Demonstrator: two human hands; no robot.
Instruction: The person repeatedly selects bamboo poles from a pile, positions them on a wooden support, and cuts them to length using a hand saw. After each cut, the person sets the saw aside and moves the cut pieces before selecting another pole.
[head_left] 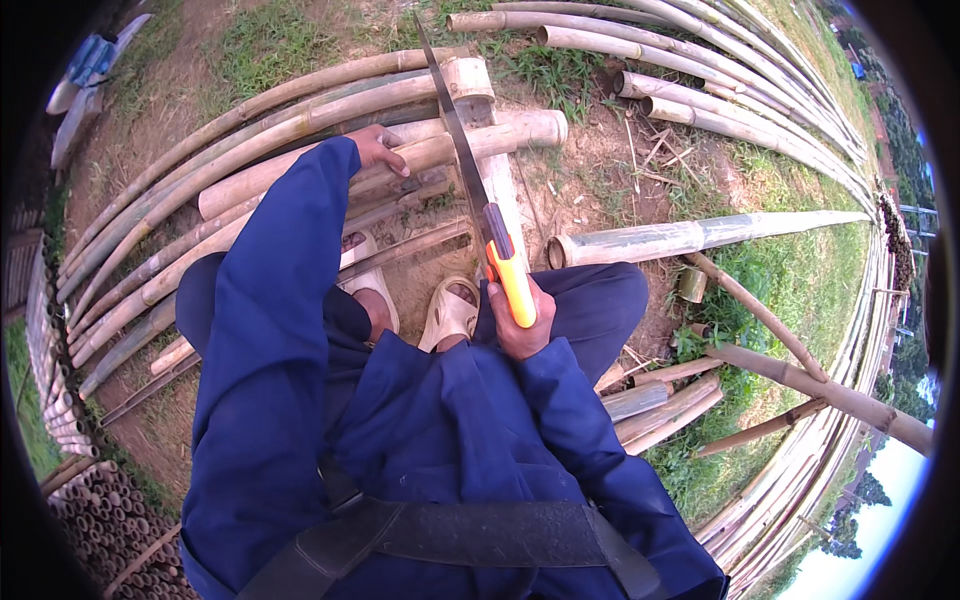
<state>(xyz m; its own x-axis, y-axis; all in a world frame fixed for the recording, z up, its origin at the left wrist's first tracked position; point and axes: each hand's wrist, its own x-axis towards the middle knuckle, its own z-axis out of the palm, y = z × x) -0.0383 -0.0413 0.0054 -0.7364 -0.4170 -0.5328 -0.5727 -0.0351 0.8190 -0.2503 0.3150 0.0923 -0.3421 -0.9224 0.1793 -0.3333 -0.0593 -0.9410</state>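
Observation:
My right hand (527, 322) is closed around the yellow-orange handle of a hand saw (514, 285), just above my right knee. Its long dark blade points away from me and slants a little left. It crosses over a bamboo pole (525, 133); whether the teeth touch the pole I cannot tell. To the left of the blade, my left hand (378, 150) grips this same pole, thumb on the near side and some fingers hidden. Under the pole's right end is a pale wooden support (508, 200) with a short upright bamboo piece (466, 78) at its far end.
Several long bamboo poles (290, 128) lie to the left, past my legs. More poles (640, 45) lie at the far right, and a thick one (690, 238) ends near my right knee. Cut bamboo pieces (665, 405) lie by my right elbow. Stacked bamboo (105, 530) stands lower left.

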